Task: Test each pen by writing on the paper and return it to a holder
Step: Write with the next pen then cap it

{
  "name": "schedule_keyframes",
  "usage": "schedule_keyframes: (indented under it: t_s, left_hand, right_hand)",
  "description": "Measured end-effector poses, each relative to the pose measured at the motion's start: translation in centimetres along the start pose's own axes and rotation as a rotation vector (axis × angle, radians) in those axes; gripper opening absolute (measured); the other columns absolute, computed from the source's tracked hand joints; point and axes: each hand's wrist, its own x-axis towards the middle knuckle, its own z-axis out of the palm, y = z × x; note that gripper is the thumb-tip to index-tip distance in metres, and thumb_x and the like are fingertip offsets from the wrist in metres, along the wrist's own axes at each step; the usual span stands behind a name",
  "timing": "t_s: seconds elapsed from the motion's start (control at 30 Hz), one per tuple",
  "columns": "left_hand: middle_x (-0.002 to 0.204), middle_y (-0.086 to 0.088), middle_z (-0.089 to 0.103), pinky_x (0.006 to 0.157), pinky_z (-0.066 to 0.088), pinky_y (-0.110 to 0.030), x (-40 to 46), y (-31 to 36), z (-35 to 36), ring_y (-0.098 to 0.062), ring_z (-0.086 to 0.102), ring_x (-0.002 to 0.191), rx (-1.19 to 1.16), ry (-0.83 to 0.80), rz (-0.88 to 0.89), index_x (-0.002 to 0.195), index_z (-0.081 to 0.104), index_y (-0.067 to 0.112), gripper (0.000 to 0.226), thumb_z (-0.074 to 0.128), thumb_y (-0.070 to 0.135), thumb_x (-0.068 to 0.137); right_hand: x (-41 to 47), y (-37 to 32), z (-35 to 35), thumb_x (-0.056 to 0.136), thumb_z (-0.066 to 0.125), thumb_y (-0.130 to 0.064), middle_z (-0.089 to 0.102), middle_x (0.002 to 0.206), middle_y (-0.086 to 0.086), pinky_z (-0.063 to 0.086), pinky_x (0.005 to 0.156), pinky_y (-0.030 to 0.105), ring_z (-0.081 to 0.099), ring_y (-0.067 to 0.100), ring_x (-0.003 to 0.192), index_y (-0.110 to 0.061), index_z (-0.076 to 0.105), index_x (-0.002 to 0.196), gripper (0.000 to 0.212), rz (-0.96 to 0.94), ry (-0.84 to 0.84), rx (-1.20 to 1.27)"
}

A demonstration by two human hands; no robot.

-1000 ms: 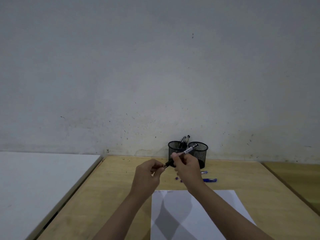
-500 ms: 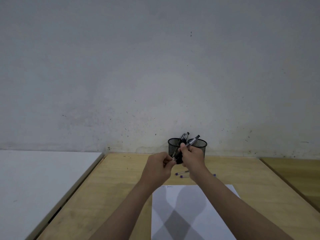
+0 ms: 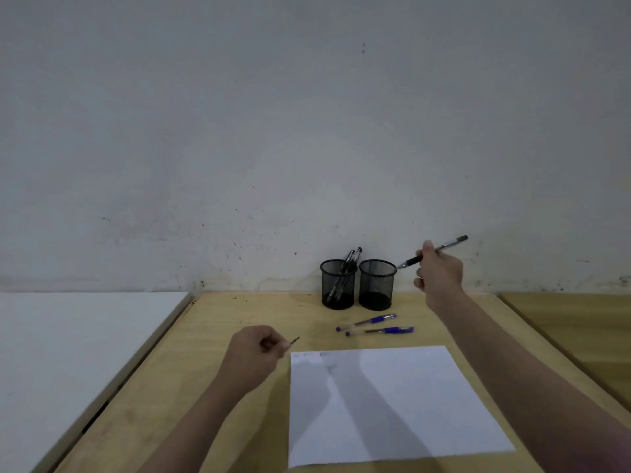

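We judge ourselves partway through: the left holder (image 3: 338,284) at the back of the desk (image 3: 218,339) already carries a couple of black pens (image 3: 346,268), which we take to be tested and returned, while the right holder (image 3: 377,284) just beside it looks to have no pens in it, as far as its mesh lets us see. Our right hand (image 3: 438,271) is raised above and to the right of that second holder, fingers curled round a black pen (image 3: 432,252) whose bare tip points down-left toward the holder rims. Our left hand (image 3: 254,349) hovers near the paper's top left corner, pinching a small dark piece (image 3: 295,340) that is probably this pen's cap, though it is too small to be sure. The paper (image 3: 386,404) lies nearest us with a few faint marks along its top edge, so some testing appears done. Two blue pens (image 3: 375,325) lie side by side on the desk between the holders and the paper, apparently not yet tried; they and the pen in hand are what is left
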Motion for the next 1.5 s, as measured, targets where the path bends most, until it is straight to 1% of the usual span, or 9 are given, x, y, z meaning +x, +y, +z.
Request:
schedule_keyframes:
  t_s: [0.17, 0.4, 0.73, 0.83, 0.97, 1.13, 1.27, 1.37, 1.5]
  left_hand:
    - [0.089, -0.007, 0.071, 0.071, 0.041, -0.020, 2.1, -1.9, 2.1, -0.012, 0.057, 0.076, 0.078, 0.078, -0.044, 0.091, 0.072, 0.007, 0.013, 0.062, 0.007, 0.082]
    - [0.095, -0.007, 0.069, 0.071, 0.043, -0.024, 4.2, -3.9, 3.5, -0.015, 0.059, 0.079, 0.129, 0.133, -0.091, 0.095, 0.072, 0.012, 0.016, 0.065, 0.011, 0.080]
    - [0.098, -0.004, 0.067, 0.081, 0.047, -0.028, 3.9, -5.9, 5.3, -0.019, 0.060, 0.091, 0.104, 0.098, -0.095, 0.101, 0.070, 0.016, 0.021, 0.065, 0.015, 0.081]
    - [0.108, -0.007, 0.064, 0.080, 0.043, -0.024, 3.8, -5.7, 4.9, -0.015, 0.057, 0.089, 0.062, 0.113, -0.099, 0.113, 0.063, 0.009, 0.032, 0.065, 0.019, 0.083]
    - [0.111, -0.008, 0.062, 0.081, 0.042, -0.025, 2.5, -5.2, 4.7, -0.017, 0.057, 0.096, 0.072, 0.152, -0.018, 0.113, 0.062, 0.010, 0.032, 0.064, 0.020, 0.083]
    - [0.109, 0.007, 0.057, 0.084, 0.035, -0.018, -0.6, -4.3, 5.1, -0.010, 0.052, 0.102, 0.155, -0.040, 0.177, 0.115, 0.059, 0.020, 0.044, 0.053, 0.046, 0.081]
    - [0.125, 0.003, 0.054, 0.094, 0.040, -0.029, -1.5, -4.6, 5.8, -0.015, 0.048, 0.114, 0.305, -0.134, 0.212, 0.126, 0.051, 0.016, 0.068, 0.040, 0.058, 0.074]
    - [0.130, 0.004, 0.052, 0.099, 0.041, -0.035, -1.5, -5.0, 6.1, -0.016, 0.046, 0.119, 0.343, -0.113, 0.200, 0.127, 0.049, 0.015, 0.072, 0.037, 0.060, 0.073]
    - [0.132, 0.005, 0.051, 0.100, 0.041, -0.035, -1.5, -5.1, 6.3, -0.015, 0.046, 0.120, 0.374, -0.099, 0.203, 0.125, 0.052, 0.014, 0.072, 0.036, 0.061, 0.073]
  right_hand:
    - [-3.9, 2.6, 1.5, 0.095, 0.052, -0.032, 0.040, 0.057, 0.003, 0.033, 0.044, 0.026, 0.035, 0.015, 0.048, -0.009, 0.055, 0.074, 0.032, -0.002, -0.193, -0.033]
    - [-5.9, 7.2, 1.5, 0.091, 0.060, -0.019, 0.050, 0.064, 0.003, 0.044, 0.051, 0.026, 0.048, 0.013, 0.055, -0.012, 0.060, 0.078, 0.015, 0.025, -0.347, -0.177]
    - [-6.1, 10.2, 1.6, 0.090, 0.060, -0.016, 0.057, 0.069, 0.002, 0.047, 0.055, 0.026, 0.054, 0.013, 0.061, -0.011, 0.060, 0.085, 0.008, 0.046, -0.442, -0.312]
    - [-6.2, 10.7, 2.0, 0.090, 0.061, -0.018, 0.058, 0.071, 0.003, 0.048, 0.057, 0.026, 0.055, 0.014, 0.065, -0.009, 0.061, 0.089, 0.009, 0.059, -0.449, -0.315]
    - [-6.3, 11.6, 2.3, 0.089, 0.063, -0.019, 0.059, 0.071, 0.005, 0.048, 0.056, 0.026, 0.055, 0.014, 0.063, -0.012, 0.061, 0.081, 0.011, 0.031, -0.424, -0.306]
    - [-6.3, 12.5, 2.6, 0.087, 0.066, -0.021, 0.060, 0.068, 0.005, 0.052, 0.055, 0.027, 0.055, 0.015, 0.056, -0.009, 0.057, 0.079, 0.016, 0.031, -0.328, -0.208]
    - [-6.1, 13.9, 2.5, 0.086, 0.063, -0.009, 0.062, 0.066, 0.009, 0.057, 0.062, 0.035, 0.060, 0.013, 0.051, -0.003, 0.056, 0.082, 0.010, 0.037, -0.304, -0.211]
    - [-5.9, 14.6, 2.0, 0.084, 0.059, 0.000, 0.058, 0.058, 0.010, 0.056, 0.064, 0.037, 0.061, 0.015, 0.046, -0.009, 0.049, 0.066, 0.022, 0.009, -0.318, -0.205]
    - [-5.6, 14.7, 2.1, 0.085, 0.060, -0.002, 0.065, 0.069, 0.017, 0.059, 0.065, 0.039, 0.067, 0.018, 0.052, -0.006, 0.053, 0.073, 0.015, 0.010, -0.379, -0.255]
